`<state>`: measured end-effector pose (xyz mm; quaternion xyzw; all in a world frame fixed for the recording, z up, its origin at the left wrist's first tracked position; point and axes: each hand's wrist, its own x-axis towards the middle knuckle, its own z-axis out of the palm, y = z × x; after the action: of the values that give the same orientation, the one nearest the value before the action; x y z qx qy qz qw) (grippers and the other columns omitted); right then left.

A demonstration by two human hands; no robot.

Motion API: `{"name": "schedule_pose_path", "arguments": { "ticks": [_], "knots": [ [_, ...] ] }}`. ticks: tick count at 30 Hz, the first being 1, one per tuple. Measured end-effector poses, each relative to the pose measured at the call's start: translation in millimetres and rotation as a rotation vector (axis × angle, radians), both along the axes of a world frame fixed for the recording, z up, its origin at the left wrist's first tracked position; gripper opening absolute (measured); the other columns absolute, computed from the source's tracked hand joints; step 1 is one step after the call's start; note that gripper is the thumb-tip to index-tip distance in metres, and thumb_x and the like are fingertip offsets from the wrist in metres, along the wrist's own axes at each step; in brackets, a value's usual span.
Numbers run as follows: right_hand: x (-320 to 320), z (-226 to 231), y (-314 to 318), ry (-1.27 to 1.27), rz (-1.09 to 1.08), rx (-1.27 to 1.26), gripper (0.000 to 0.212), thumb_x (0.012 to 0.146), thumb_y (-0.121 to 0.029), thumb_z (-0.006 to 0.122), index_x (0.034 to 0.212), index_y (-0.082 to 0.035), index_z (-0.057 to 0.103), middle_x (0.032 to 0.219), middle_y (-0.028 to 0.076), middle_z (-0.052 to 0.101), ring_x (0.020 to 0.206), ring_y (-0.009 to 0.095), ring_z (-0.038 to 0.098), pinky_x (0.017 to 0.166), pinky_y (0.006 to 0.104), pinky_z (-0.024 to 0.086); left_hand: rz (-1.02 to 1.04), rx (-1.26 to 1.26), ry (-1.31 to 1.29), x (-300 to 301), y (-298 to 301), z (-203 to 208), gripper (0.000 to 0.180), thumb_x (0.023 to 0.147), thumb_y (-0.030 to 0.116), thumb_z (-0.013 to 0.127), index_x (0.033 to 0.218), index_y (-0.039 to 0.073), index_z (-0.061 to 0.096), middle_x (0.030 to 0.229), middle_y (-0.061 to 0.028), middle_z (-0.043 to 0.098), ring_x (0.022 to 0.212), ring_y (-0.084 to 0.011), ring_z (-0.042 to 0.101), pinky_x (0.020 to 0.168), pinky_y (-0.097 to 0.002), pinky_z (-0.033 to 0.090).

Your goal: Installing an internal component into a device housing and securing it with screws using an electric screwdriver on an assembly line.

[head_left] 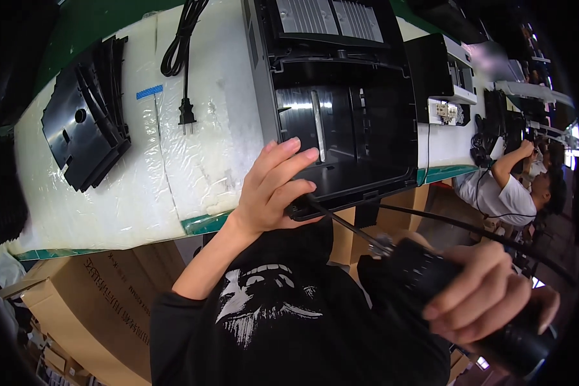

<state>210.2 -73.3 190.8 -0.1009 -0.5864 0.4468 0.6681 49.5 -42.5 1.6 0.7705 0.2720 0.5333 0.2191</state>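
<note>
A black plastic machine housing [383, 183] with an open hollow front lies at the table's near edge. My left hand [273, 186] grips its near left corner, fingers over the rim and partly spread. In my right hand [482, 296], somewhat blurred by motion, is a black electric screwdriver [424, 267], fingers wrapped round its body. Its long thin bit [347, 225] slants up leftward to the housing's corner, beside my left fingertips. The bit's tip and any screw there are hidden from me.
Black plastic panels [87, 122] are stacked at the left of the film-covered table [199, 167]. A coiled power cord [185, 64] lies behind. Another boxy unit [453, 71] stands at right. A black cable [476, 230] crosses above the screwdriver. Cardboard boxes [90, 309] stand below; a co-worker [508, 186] sits far right.
</note>
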Motion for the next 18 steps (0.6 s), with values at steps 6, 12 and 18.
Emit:
{"name": "schedule_pose_path", "arguments": {
  "ticks": [6, 12, 18],
  "knots": [
    [-1, -17, -7, -0.124, -0.03, -0.08, 0.012, 0.068, 0.006, 0.062, 0.068, 0.001, 0.052, 0.06, 0.016, 0.059, 0.05, 0.025, 0.059, 0.043, 0.0258, 0.05, -0.016, 0.024, -0.014, 3, 2, -5, 0.033, 0.071, 0.036, 0.067, 0.087, 0.011, 0.053, 0.117, -0.0085, 0.055, 0.116, -0.0295, 0.045, 0.096, -0.0446, 0.036],
    [-4, -22, -7, -0.263, -0.035, -0.142, 0.009, 0.069, 0.004, 0.062, 0.072, 0.003, 0.054, 0.063, 0.017, 0.059, 0.052, 0.026, 0.06, 0.043, 0.0265, 0.051, -0.021, 0.03, -0.028, 4, 3, -3, 0.033, 0.074, 0.038, 0.065, 0.088, 0.011, 0.053, 0.117, -0.009, 0.055, 0.116, -0.0297, 0.045, 0.095, -0.0444, 0.037],
    [-4, -27, -3, -0.363, -0.021, -0.174, 0.007, 0.07, 0.003, 0.062, 0.074, 0.004, 0.055, 0.064, 0.016, 0.06, 0.054, 0.026, 0.061, 0.04, 0.0251, 0.048, -0.022, 0.049, -0.031, 4, 3, -7, 0.035, 0.075, 0.04, 0.063, 0.089, 0.01, 0.053, 0.117, -0.0103, 0.054, 0.114, -0.03, 0.045, 0.092, -0.0441, 0.039]
  ]
}}
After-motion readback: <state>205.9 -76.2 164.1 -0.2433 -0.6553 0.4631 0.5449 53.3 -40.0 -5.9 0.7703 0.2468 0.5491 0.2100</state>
